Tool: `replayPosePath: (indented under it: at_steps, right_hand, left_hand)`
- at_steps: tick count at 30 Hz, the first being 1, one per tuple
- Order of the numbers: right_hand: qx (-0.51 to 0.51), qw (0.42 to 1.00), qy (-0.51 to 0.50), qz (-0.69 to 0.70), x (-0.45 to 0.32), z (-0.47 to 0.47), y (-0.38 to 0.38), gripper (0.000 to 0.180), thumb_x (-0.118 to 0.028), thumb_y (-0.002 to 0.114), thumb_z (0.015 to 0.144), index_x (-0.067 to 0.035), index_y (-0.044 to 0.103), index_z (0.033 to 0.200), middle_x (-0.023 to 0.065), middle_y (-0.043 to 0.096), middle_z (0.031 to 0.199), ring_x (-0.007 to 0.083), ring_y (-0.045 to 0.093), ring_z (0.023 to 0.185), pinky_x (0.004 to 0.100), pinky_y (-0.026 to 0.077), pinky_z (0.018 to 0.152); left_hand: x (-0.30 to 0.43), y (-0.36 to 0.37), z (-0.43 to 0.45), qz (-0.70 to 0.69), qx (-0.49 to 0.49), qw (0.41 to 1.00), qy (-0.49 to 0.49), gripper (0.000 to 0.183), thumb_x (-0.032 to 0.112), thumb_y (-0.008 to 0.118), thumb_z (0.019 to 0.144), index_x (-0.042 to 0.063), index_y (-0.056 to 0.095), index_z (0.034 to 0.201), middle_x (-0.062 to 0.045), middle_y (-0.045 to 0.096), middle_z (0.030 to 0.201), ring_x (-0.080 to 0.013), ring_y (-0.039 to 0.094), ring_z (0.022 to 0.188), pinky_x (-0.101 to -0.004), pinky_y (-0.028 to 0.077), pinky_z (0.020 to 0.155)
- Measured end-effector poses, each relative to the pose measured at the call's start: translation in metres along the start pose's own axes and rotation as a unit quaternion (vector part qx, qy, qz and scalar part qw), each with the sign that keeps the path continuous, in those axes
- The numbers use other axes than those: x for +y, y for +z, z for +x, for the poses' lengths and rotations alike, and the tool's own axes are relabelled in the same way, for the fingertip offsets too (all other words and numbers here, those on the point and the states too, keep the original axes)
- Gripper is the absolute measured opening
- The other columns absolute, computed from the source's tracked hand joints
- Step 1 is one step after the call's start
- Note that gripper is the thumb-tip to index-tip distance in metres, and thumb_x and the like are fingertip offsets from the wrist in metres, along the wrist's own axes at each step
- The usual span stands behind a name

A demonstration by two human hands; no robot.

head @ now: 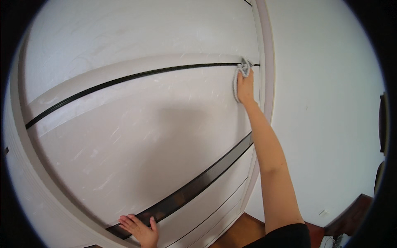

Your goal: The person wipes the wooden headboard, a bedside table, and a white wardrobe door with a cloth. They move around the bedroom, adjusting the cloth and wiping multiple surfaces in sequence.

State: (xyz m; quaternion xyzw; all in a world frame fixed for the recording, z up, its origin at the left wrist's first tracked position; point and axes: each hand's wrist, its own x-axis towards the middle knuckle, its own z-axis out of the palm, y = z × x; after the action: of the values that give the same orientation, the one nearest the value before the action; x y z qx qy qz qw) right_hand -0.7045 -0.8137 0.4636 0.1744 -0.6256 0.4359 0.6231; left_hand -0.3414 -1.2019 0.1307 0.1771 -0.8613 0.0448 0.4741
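Note:
My right hand (247, 86), at the end of an outstretched arm, grips a bunched grey cloth (245, 66). The cloth lies against the right end of a thin black strip (139, 74) that crosses a large pale wardrobe door panel (124, 139); part of it hangs beside the hand. Low at the left, my left hand (139, 229), with a ring on one finger, rests with fingers apart on the door by the left end of a wide dark glossy band (192, 187). It holds nothing.
A pale frame (268, 62) edges the door at the right, beside a white wall (319, 93). Low on the wall is a socket (324, 213). Brown wooden floor (242, 231) shows below, with dark reddish wooden furniture (350, 214) at the lower right.

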Motion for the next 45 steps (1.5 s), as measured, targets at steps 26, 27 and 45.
replayPosePath:
  at_steps: [26, 27, 45]
  right_hand:
    - [0.000, 0.987, -0.147, 0.058, 0.134, 0.238, 0.020, 0.053, -0.025, 0.053, 0.098, 0.007, 0.042, 0.138, 0.0263, 0.048, 0.139, 0.0408, 0.046, 0.129, 0.0405, 0.034, 0.111]
    - [-0.009, 0.988, -0.137, 0.072, 0.132, 0.248, 0.022, 0.053, -0.025, 0.053, 0.098, 0.008, 0.043, 0.138, 0.0265, 0.049, 0.138, 0.0409, 0.047, 0.127, 0.0408, 0.034, 0.111]
    - [0.052, 0.991, -0.115, 0.035, 0.105, 0.341, 0.040, 0.050, -0.028, 0.057, 0.093, 0.009, 0.050, 0.126, 0.0307, 0.056, 0.127, 0.0463, 0.053, 0.117, 0.0469, 0.042, 0.102]
  left_hand:
    - [0.044, 0.069, 0.017, -0.005, 0.162, 0.978, -0.133, 0.099, 0.068, 0.030, 0.097, -0.006, -0.003, 0.154, -0.037, -0.012, 0.156, -0.0558, -0.006, 0.144, -0.0659, 0.002, 0.114]
    - [0.047, 0.080, 0.019, -0.004, 0.168, 0.977, -0.129, 0.098, 0.067, 0.030, 0.097, -0.006, -0.002, 0.154, -0.037, -0.011, 0.156, -0.0556, -0.006, 0.144, -0.0659, 0.002, 0.114]
    - [0.037, 0.062, 0.029, 0.010, 0.151, 0.980, -0.130, 0.087, 0.060, 0.034, 0.100, 0.000, 0.004, 0.156, -0.025, 0.000, 0.162, -0.0475, -0.001, 0.148, -0.0597, 0.004, 0.118]
